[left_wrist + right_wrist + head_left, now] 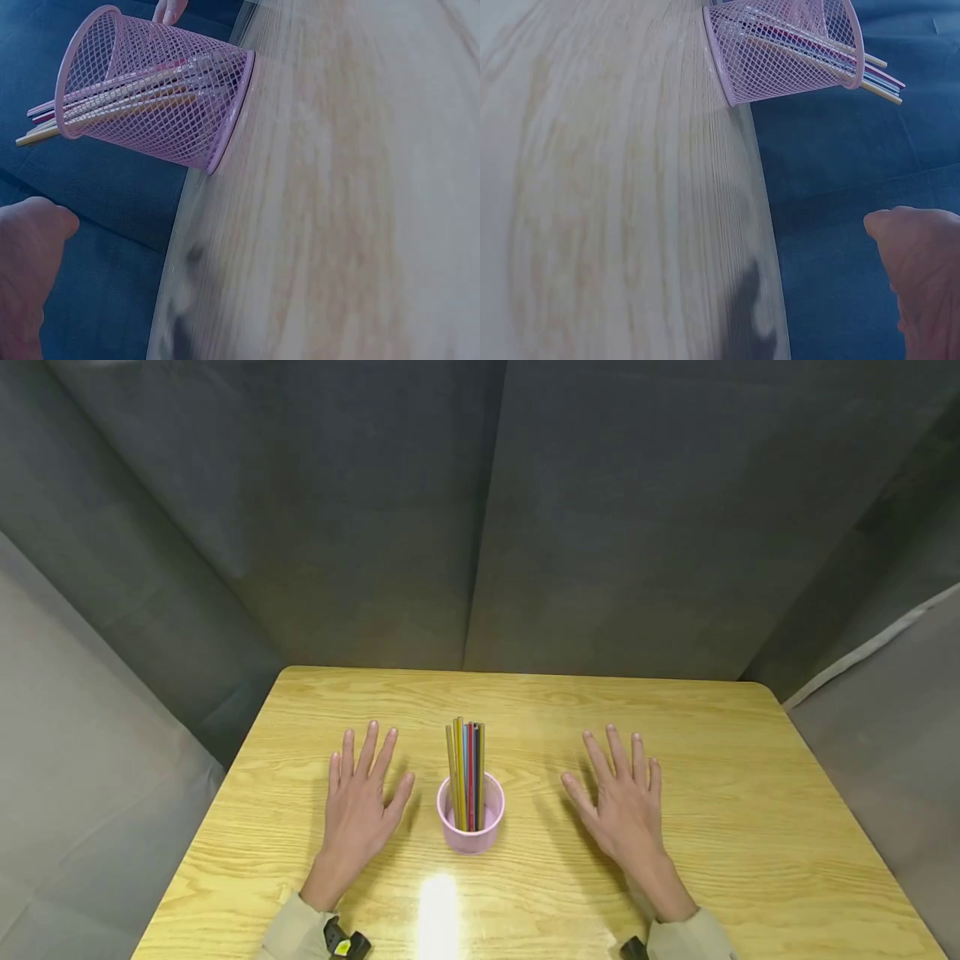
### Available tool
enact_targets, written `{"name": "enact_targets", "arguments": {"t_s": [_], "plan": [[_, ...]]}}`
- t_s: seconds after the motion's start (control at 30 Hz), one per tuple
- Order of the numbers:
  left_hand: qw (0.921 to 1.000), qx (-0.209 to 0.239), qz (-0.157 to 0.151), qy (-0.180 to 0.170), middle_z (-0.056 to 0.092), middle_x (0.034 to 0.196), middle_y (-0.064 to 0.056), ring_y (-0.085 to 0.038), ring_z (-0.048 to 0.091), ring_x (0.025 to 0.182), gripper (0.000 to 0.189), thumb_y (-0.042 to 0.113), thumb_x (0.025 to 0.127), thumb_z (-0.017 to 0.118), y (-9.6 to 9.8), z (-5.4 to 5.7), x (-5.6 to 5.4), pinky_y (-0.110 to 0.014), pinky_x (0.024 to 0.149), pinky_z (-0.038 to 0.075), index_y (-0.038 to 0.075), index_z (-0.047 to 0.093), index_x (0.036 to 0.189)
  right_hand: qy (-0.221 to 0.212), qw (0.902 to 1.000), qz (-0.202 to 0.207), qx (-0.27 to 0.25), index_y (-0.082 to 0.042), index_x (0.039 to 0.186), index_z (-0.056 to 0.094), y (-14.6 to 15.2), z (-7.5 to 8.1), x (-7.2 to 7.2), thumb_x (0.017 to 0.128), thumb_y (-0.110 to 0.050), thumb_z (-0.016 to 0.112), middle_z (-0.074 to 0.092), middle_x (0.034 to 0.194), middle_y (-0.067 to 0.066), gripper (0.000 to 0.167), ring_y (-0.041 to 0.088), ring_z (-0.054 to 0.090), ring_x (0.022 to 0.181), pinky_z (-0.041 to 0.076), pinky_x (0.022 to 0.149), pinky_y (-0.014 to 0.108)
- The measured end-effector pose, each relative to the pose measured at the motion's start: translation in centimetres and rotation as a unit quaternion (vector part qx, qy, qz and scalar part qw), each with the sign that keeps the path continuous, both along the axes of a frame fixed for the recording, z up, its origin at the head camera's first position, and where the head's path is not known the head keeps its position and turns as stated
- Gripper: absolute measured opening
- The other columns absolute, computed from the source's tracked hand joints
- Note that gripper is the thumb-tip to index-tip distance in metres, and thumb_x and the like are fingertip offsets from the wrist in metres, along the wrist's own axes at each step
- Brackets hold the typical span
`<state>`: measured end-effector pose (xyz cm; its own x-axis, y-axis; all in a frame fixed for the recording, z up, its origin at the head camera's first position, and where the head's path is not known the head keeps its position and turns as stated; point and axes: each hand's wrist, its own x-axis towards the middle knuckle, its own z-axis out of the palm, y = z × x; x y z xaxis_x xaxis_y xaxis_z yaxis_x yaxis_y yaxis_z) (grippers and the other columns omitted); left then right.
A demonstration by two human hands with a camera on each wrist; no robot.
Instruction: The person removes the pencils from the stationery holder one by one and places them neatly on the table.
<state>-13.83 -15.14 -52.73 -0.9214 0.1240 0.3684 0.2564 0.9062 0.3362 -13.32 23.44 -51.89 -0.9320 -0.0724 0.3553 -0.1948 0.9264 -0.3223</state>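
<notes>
A pink mesh pencil cup (470,842) stands upright on the table between the two hands. Several thin coloured pencils (460,777) lean in it, their ends rising above the rim; yellow, red, blue and dark ones show. To the left of the cup, my left hand (358,814) is spread palm down with straight fingers, holding nothing. My right hand (624,817) is spread the same way to the right of the cup, farther from it. Both wrist views show the cup (161,97) from the side, with only a thumb (911,240) of the near hand in sight.
The light wood table (750,827) has rounded far corners. Dark grey cloth (360,527) hangs behind it, and paler cloth (75,760) flanks both sides. A bright glare spot (437,914) lies on the near part of the tabletop. Straps with small black devices (347,941) sit at the wrists.
</notes>
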Motion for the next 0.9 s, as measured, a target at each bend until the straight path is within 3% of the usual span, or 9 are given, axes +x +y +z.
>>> {"name": "enact_targets", "arguments": {"t_s": [0.4,0.9], "plan": [[0.9999,-0.006,0.004,-0.016,0.009,0.175,-0.002,-0.031,-0.009,0.161,0.071,0.059,0.107,0.042,0.03,-0.11,0.24,-0.066,0.128,0.008,0.031,0.019,0.168,-0.007,0.9999,-0.003,0.011,-0.026,0.166,0.03,-0.39,-0.05,0.19,0.102,-0.06,0.053,0.011,0.176,0.007,0.076,0.041,-0.001,0.16,0.006,0.124,0.074],[1.0,-0.007,0.002,-0.001,0.012,0.175,-0.005,-0.039,0.0,0.161,0.071,0.058,0.106,0.045,0.4,-0.12,0.16,-0.068,0.127,0.011,0.03,0.021,0.167,-0.012,0.9999,-0.001,0.011,-0.025,0.166,0.029,-0.39,0.17,0.27,0.103,-0.06,0.052,0.011,0.176,0.008,0.076,0.043,0.0,0.16,0.006,0.123,0.075]]}}
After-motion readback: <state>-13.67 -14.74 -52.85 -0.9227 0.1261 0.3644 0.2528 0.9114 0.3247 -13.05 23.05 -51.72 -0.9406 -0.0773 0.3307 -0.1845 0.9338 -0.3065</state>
